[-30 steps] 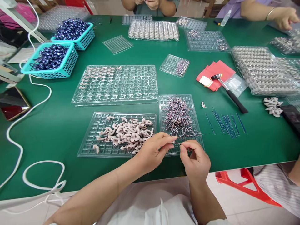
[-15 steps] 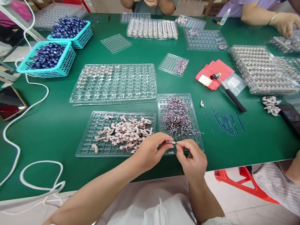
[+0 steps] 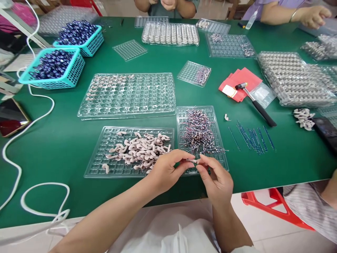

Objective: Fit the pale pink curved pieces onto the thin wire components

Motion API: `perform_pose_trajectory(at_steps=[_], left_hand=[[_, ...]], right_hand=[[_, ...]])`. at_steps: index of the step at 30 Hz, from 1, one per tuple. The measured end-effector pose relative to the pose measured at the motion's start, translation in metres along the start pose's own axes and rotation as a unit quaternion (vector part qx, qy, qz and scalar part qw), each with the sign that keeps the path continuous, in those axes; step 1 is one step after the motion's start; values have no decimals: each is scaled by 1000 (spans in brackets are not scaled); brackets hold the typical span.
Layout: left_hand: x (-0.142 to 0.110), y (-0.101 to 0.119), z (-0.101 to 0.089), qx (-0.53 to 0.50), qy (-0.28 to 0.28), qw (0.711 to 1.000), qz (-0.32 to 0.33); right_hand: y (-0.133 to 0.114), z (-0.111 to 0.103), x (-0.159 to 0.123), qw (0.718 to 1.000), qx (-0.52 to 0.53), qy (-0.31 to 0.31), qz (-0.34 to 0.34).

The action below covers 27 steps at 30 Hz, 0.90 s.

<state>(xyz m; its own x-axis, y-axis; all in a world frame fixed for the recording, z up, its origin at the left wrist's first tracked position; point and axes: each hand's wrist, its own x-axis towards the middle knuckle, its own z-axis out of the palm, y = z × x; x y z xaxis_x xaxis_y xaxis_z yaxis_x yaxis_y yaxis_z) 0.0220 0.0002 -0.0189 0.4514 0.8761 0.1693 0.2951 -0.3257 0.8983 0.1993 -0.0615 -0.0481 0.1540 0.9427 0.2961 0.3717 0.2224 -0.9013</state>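
Pinched between the thumb and fingers of my left hand [image 3: 168,172] is a small pale curved shell piece [image 3: 193,161], mostly covered by the fingertips. My right hand [image 3: 218,182] closes its thumb and fingertips at the piece's right end; what they grip there is too small to make out. Both hands are over the front edge of a clear tray [image 3: 221,158] with a heap of thin-wired small components [image 3: 198,130]. Left of it, another clear tray [image 3: 96,161] carries a pile of similar pale curved shells [image 3: 144,149].
Behind lies a large clear tray [image 3: 142,95], partly filled with shells. Blue-green baskets [image 3: 65,79] of dark blue parts stand left. To the right are a hammer [image 3: 259,109], red packets [image 3: 244,82], blue strips [image 3: 252,138] and stacked trays [image 3: 292,77]. Other people sit around the table.
My right fingertips have parted slightly around the end of the shell piece. At the far right, a co-worker's hand has lifted away from a pile of parts. The view shifted slightly.
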Motion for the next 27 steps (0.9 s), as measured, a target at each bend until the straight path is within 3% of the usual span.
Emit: perform_pose_trajectory(at_steps=[3, 12, 27], left_hand=[[0, 0, 0, -4, 7, 1000, 9], [0, -2, 0, -8, 7, 996, 90], [1, 0, 0, 7, 6, 993, 116]], right_hand=[[1, 1, -1, 1000, 6, 16, 16], [0, 0, 0, 1000, 10, 13, -27], [0, 0, 2, 998, 20, -9, -64]])
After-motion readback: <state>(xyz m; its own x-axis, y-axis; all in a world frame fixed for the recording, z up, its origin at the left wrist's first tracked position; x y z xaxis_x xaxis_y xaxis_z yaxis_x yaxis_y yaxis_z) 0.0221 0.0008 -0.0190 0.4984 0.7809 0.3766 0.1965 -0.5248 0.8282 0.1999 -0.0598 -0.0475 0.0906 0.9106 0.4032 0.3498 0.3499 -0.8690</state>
